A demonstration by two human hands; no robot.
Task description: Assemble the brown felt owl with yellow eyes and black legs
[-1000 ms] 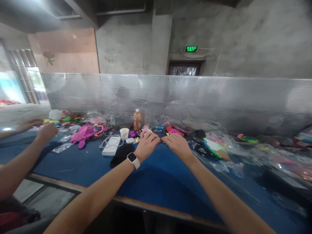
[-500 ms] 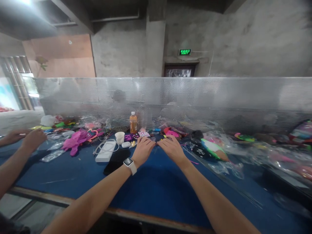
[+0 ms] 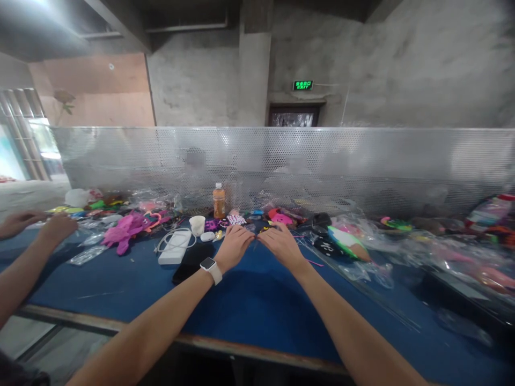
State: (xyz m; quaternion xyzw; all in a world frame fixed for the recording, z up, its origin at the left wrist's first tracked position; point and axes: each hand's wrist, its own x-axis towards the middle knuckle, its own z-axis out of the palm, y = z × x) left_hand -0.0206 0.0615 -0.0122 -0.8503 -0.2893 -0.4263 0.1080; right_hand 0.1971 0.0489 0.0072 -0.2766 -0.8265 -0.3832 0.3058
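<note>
My left hand (image 3: 234, 246), with a pale-strapped watch (image 3: 212, 270) on its wrist, is held above the blue tabletop with its fingers curled into a pinch. Close to its right, my right hand (image 3: 282, 247) is closed in the same way, thumb tucked beneath the fingers. The fingertips of the two hands nearly meet. Whatever they pinch is too small or too hidden to name. Just beyond them lie a white cloth piece with dark pink spots (image 3: 236, 220) and a bright pink and red item (image 3: 280, 216).
Left of my hands are a white power bank (image 3: 175, 247) with a cable, a black flat item (image 3: 193, 262), a paper cup (image 3: 197, 225) and an orange drink bottle (image 3: 219, 201). A co-worker's hands (image 3: 58, 229) are at far left. Plastic bags (image 3: 430, 252) lie right; a perforated metal screen (image 3: 249, 161) stands behind.
My fingertips have come slightly apart, with a small gap now between the hands. The view has shifted a little to the right. The co-worker's near hand stays at the left.
</note>
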